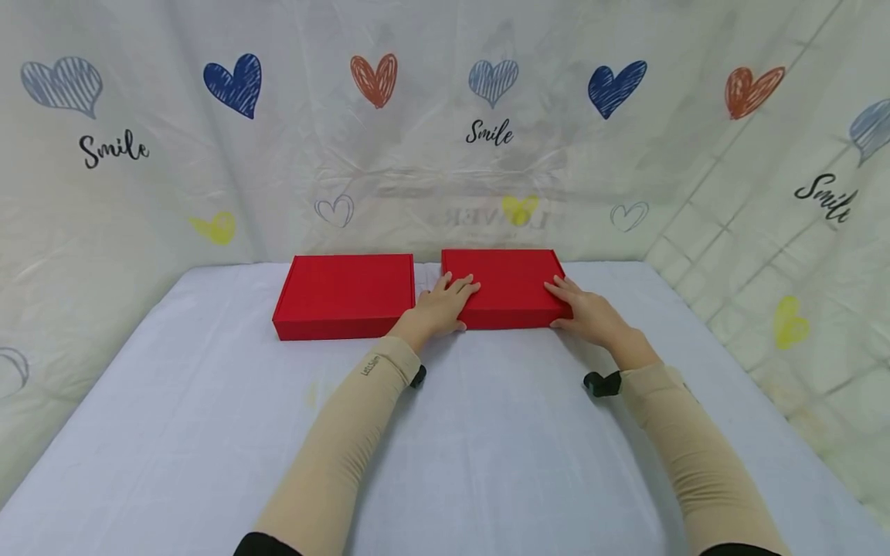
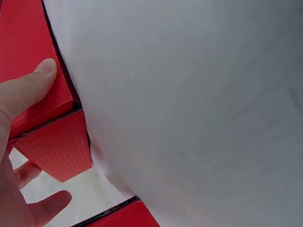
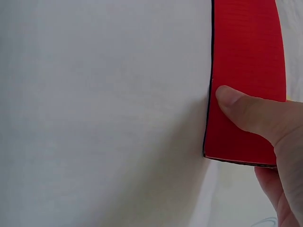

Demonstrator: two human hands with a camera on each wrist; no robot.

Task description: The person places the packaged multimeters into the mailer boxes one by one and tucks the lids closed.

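Two flat red cardboard boxes lie side by side near the far edge of the table in the head view. My left hand (image 1: 438, 310) holds the near left corner of the right red box (image 1: 511, 279). In the left wrist view its thumb (image 2: 40, 82) presses the box's front face, and its fingers spread around the corner. My right hand (image 1: 592, 315) grips the opposite near corner. Its thumb (image 3: 246, 109) lies on the front face in the right wrist view, the other fingers partly hidden behind. The left red box (image 1: 344, 293) stands apart, across a narrow gap.
A white cloth (image 1: 501, 448) covers the table. Behind the boxes hangs a pale curtain (image 1: 424, 154) printed with hearts and "Smile", which also runs along both sides.
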